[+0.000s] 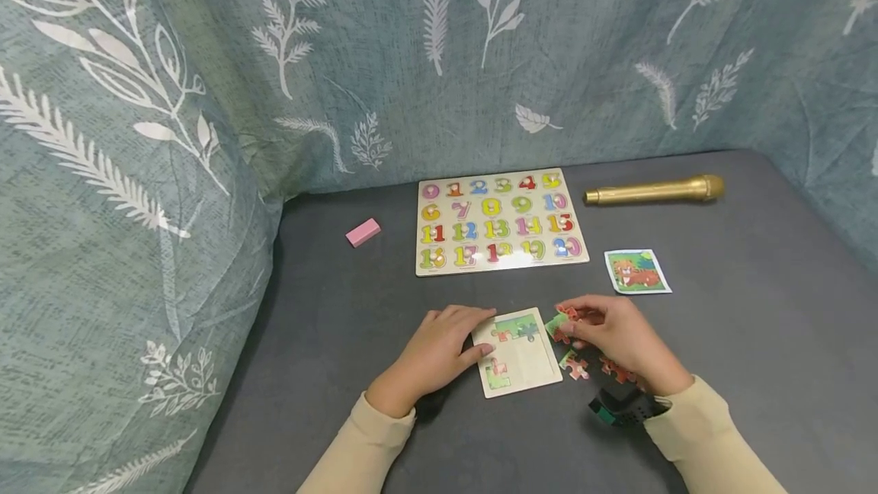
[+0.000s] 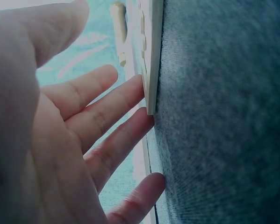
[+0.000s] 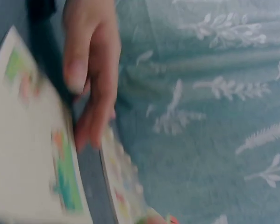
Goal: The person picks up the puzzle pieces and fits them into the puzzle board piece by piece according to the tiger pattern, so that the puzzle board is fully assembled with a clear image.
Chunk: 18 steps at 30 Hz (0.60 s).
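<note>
A small jigsaw tray (image 1: 528,368) lies in front of me, with puzzle pieces fitted along its top and in its lower left corner. My left hand (image 1: 446,349) rests at the tray's left edge, fingers fairly straight; in the left wrist view its fingertips (image 2: 147,114) touch a board's edge. To the right of the tray, my right hand (image 1: 617,334) pinches a green-and-red puzzle piece (image 1: 557,328). Another loose puzzle piece (image 1: 575,365) lies beneath that hand, with more red pieces (image 1: 617,370) partly hidden by the hand and wrist. The right wrist view is blurred.
Behind the tray lies a number peg board (image 1: 502,223). A gold microphone (image 1: 652,190) is at the back right, and a tiger picture card (image 1: 638,271) lies in front of it. A pink eraser-like block (image 1: 363,232) sits at the left. A patterned curtain (image 1: 384,59) borders the table.
</note>
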Each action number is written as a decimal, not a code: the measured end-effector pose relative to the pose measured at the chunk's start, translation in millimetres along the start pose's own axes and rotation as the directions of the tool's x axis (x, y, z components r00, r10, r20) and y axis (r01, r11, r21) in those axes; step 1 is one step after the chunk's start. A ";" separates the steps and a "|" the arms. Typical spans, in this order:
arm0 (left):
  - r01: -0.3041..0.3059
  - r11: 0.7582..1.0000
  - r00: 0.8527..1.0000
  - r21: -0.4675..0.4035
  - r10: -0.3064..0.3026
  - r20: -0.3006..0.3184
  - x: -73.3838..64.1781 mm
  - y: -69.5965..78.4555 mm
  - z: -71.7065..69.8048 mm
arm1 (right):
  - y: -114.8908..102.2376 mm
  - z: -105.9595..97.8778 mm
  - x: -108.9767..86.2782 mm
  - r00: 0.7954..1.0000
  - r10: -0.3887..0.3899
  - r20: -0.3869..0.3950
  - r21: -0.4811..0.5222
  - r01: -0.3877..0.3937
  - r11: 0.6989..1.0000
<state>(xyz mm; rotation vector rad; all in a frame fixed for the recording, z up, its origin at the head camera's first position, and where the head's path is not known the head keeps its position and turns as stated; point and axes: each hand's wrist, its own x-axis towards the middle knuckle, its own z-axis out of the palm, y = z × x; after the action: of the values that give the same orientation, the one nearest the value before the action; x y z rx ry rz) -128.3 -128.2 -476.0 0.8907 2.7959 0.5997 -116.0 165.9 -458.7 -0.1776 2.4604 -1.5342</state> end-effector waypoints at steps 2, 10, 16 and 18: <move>-0.002 1.000 1.000 0.004 0.002 0.001 0.2 -0.7 0.0 | -5.8 7.2 3.1 1.000 -0.006 0.014 0.091 0.004 0.996; 0.002 1.000 1.000 0.003 -0.002 0.006 1.5 -2.2 1.1 | -15.7 27.8 9.4 0.998 -0.027 -0.064 0.075 0.032 0.997; 0.016 1.000 1.000 -0.013 -0.016 0.008 2.3 -1.9 0.4 | -17.6 36.3 12.5 0.998 -0.032 -0.045 0.172 0.039 0.984; 0.020 1.000 1.000 -0.014 -0.020 0.007 2.4 -1.9 -0.1 | -18.6 39.0 13.9 0.998 -0.044 -0.043 0.200 0.052 0.979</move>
<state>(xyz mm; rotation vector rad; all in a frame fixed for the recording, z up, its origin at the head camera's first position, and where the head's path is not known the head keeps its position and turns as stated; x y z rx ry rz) -131.3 -128.2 -476.7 0.8588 2.7871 0.6117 -119.6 120.6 -460.3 -0.1736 2.3257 -1.8097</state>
